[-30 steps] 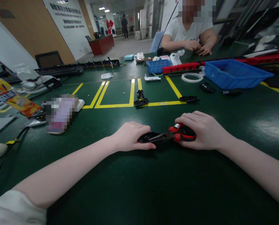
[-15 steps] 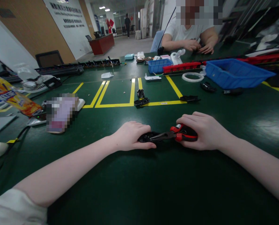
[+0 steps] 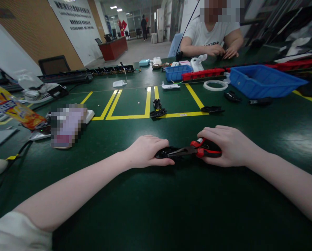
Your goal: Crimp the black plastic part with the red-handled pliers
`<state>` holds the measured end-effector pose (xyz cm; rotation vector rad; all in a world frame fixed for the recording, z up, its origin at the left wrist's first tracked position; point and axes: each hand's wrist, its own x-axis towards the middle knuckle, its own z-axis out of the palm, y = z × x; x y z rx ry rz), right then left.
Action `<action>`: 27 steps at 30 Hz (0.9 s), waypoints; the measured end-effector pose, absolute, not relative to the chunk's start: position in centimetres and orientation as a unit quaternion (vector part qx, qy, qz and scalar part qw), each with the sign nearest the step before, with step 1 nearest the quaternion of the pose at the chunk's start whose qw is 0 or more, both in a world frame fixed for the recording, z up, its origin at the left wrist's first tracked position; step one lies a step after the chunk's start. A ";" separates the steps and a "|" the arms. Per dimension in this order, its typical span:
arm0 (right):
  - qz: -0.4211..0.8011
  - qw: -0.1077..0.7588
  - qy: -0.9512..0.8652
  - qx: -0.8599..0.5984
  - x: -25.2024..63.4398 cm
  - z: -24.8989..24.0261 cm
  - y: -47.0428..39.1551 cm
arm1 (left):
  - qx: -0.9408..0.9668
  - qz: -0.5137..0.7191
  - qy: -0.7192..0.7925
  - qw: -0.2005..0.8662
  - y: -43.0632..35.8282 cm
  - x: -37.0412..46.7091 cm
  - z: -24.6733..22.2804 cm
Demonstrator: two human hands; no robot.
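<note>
My left hand [image 3: 148,151] is closed on a small black plastic part [image 3: 163,152], its thumb along the near side. Much of that part is hidden under the fingers. Wrapped around the red and black handles of needle-nose pliers [image 3: 198,149] is my right hand [image 3: 226,144]. The plier jaws point left and reach the black part beside my left thumb; whether they grip it I cannot tell. Farther up the green table lie similar black parts [image 3: 158,113] on yellow tape, and another black piece [image 3: 212,109] to their right.
A large blue bin [image 3: 266,83] stands at the right, behind loose black pieces [image 3: 232,97]. A smaller blue bin [image 3: 177,74] and a tape roll [image 3: 215,85] are farther back. At left are a phone [image 3: 69,125] and a yellow bag [image 3: 14,106]. A person [image 3: 210,38] sits opposite.
My hands, the pliers and the black part have hardly moved. The view has shifted very slightly, and the person opposite sits a little differently.
</note>
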<state>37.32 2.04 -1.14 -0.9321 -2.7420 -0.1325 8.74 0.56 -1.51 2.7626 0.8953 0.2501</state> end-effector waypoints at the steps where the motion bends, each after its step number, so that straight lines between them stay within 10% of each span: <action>1: -0.046 0.119 -0.939 -0.318 37.4 -1.1 2.1 | 0.943 0.084 0.304 0.111 0.6 8.8 -1.5; 27: -0.084 0.140 -0.936 -0.312 37.3 -1.5 1.6 | 0.937 0.085 0.322 0.107 0.6 8.7 -1.6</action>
